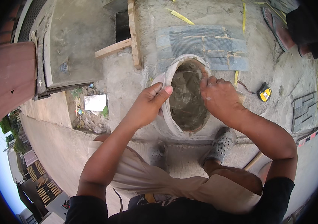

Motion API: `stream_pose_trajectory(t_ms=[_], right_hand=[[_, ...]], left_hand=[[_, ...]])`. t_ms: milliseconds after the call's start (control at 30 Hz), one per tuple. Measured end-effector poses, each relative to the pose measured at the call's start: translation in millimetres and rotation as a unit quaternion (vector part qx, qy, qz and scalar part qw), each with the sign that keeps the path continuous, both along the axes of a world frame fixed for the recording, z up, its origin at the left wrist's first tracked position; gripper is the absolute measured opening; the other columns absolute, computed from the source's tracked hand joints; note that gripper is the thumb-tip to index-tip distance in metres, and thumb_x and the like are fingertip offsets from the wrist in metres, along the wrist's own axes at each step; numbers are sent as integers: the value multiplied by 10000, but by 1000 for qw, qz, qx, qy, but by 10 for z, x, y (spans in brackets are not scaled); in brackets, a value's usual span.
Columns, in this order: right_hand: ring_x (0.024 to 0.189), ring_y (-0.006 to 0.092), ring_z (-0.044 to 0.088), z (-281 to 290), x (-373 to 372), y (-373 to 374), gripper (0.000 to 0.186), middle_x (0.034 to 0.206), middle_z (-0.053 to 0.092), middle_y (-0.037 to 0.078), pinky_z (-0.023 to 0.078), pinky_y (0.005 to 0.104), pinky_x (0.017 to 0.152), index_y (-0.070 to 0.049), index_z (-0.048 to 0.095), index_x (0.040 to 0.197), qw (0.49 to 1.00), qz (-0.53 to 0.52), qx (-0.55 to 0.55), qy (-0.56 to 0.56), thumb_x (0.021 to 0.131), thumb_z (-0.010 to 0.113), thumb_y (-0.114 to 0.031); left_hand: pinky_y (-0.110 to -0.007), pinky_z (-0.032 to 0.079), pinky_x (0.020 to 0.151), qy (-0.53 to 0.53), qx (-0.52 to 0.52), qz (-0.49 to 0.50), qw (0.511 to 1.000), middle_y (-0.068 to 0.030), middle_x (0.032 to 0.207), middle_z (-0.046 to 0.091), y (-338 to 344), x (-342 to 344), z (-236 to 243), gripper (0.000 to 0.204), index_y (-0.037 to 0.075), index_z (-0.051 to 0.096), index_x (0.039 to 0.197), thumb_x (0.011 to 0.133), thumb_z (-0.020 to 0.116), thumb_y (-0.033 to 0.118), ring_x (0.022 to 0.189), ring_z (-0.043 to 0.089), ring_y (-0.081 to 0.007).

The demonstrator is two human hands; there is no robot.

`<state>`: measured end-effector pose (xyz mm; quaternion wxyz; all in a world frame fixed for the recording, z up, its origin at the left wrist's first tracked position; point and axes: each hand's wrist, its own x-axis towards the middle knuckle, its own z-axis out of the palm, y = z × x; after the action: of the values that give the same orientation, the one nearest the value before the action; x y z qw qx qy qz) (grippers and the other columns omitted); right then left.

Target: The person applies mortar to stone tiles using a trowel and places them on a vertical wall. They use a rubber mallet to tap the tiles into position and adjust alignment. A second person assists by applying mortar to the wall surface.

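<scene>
A whitish bucket [168, 108] stands tilted between my feet, with wet grey mortar [187, 100] inside. My left hand [152, 100] is closed on its left rim, thumb on top of the edge. At the right rim, my right hand [220, 95] is closed in a fist, knuckles up, with its fingers at the opening. What it grips is hidden under the fist; a pale tan, wood-coloured end [242, 98] shows beside the wrist. A thin straight line crosses the mortar near the bucket's far side.
Beyond the bucket lie grey-blue tiles with mesh [204, 43]. A yellow-black tape measure [264, 92] lies to the right, near a patterned tile panel [304, 112]. Wooden strips [134, 37] stand by a concrete block at far left. Another person's sandalled foot [278, 31] is at upper right.
</scene>
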<state>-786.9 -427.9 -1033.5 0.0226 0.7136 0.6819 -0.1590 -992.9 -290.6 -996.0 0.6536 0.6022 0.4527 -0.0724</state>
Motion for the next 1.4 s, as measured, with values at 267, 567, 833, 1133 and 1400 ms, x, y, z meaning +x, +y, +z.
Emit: stream_pose_trajectory(t_ms=[267, 567, 833, 1133, 1400], right_hand=[[1145, 429, 616, -357, -57, -71, 423, 1213, 634, 290, 488, 481, 1005, 15, 705, 1049, 888, -177, -225, 360, 1054, 469, -336], [1010, 444, 666, -516, -265, 69, 426, 1006, 694, 288, 516, 485, 942, 33, 674, 1097, 916, -101, -179, 345, 1041, 500, -352], [571, 189, 635, -397, -150, 3, 443, 716, 630, 98, 515, 347, 547, -3, 671, 1027, 794, -123, -276, 528, 1050, 504, -413], [506, 123, 545, 5, 270, -317, 369, 672, 596, 53, 438, 281, 471, -17, 687, 1093, 652, -264, -282, 653, 1014, 583, -362], [802, 302, 704, -619, 957, -490, 354, 973, 704, 174, 566, 404, 702, -22, 661, 1200, 966, -148, 202, 69, 962, 628, -281]], left_hand=[[-276, 544, 736, 0, -11, -6, 1000, -16, 1043, 679, 115, -186, -27, 518, 58, 616, 1262, 1028, 552, 515, 876, 628, -85], [-287, 550, 824, 17, -40, -11, 999, -16, 1164, 678, 271, -271, -13, 570, 85, 569, 1385, 1015, 577, 519, 972, 635, -91], [-296, 551, 841, 18, -34, 8, 999, -29, 1161, 675, 307, -358, -79, 628, 70, 558, 1395, 1003, 567, 561, 988, 637, -105], [-415, 536, 948, 4, -27, 149, 988, -144, 1243, 665, 449, -498, -126, 650, -24, 526, 1400, 1038, 510, 516, 1100, 654, -228], [-364, 549, 844, 42, 0, 113, 993, -128, 1163, 692, 208, -490, 53, 578, -23, 583, 1326, 1049, 514, 481, 992, 668, -199]])
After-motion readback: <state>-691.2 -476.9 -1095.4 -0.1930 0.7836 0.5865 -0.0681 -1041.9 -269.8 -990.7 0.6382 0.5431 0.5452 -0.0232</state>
